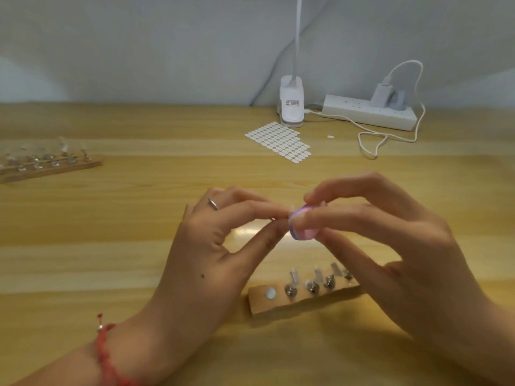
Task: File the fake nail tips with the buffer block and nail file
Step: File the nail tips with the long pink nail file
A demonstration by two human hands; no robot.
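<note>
Left hand (220, 238): pinches pale nail tip (291, 209), barely discernible. Right hand (395, 246): grips blurred pink buffer block (303, 232), partly hiding wooden holder (267, 305).

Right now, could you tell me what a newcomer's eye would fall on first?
The two hands meeting at centre: the right hand grips a small pink file, the left hand pinches a tiny pale nail tip against it. Next, the wooden rack of clear tips just beneath them, then the white sticker sheet farther back.
</note>
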